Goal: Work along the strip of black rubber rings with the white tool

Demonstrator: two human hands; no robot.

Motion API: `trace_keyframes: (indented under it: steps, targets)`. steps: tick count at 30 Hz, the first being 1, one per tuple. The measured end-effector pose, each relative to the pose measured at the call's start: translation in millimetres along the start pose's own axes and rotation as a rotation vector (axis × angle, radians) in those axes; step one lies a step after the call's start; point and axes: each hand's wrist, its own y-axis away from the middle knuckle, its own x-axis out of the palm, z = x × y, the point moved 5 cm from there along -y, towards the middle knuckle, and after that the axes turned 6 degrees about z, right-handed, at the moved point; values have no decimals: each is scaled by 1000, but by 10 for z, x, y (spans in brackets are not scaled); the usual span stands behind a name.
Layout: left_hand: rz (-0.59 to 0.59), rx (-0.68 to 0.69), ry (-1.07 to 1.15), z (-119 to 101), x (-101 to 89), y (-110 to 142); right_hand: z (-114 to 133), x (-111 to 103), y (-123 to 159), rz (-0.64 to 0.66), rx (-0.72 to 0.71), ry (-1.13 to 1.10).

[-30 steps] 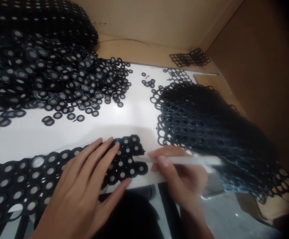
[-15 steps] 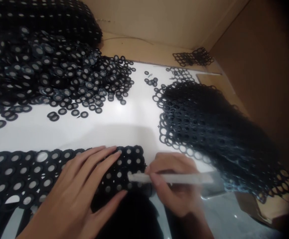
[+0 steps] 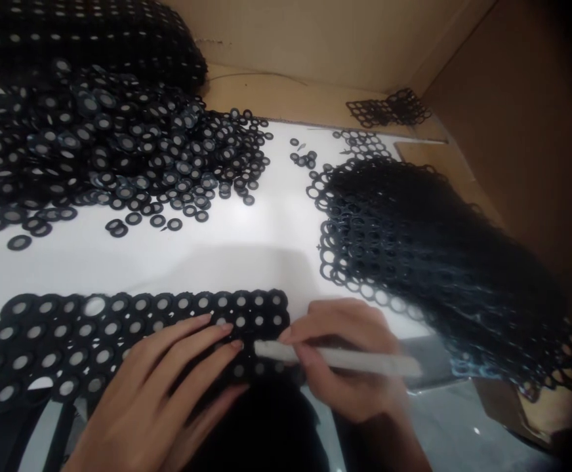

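Note:
A black rubber sheet of joined washers (image 3: 119, 328) lies along the near edge of the white table (image 3: 246, 249). My left hand (image 3: 168, 393) rests flat on it, fingers stretched out and pressing the sheet down. My right hand (image 3: 349, 367) is closed round a thin white stick-like tool (image 3: 335, 357). The tool's tip touches the sheet's right end, close to my left fingertips.
A large heap of loose black washers (image 3: 109, 151) covers the far left of the table. A pile of emptied black ring mesh (image 3: 428, 242) lies at the right. A smaller mesh scrap (image 3: 389, 111) sits near the brown cardboard walls (image 3: 512, 118) at the back.
The washer sheet has slid toward me and to the left under my left hand. My right hand and the white tool followed it down to the sheet's right end.

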Motion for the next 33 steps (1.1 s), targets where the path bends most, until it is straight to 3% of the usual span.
trace_keyframes:
  steps: [9, 20, 25, 33]
  targets:
    - [-102, 53, 35, -19, 53, 91, -9, 3, -4, -33, -8, -17]
    - [-206, 107, 10, -56, 40, 134, 99, 123, 198, -64, 223, -39]
    - [-218, 88, 7, -51, 41, 116, 66, 160, 285, -104, 266, -76]
    - [-133, 105, -28, -22, 18, 180, 135, 204, 346, -132, 230, -56]
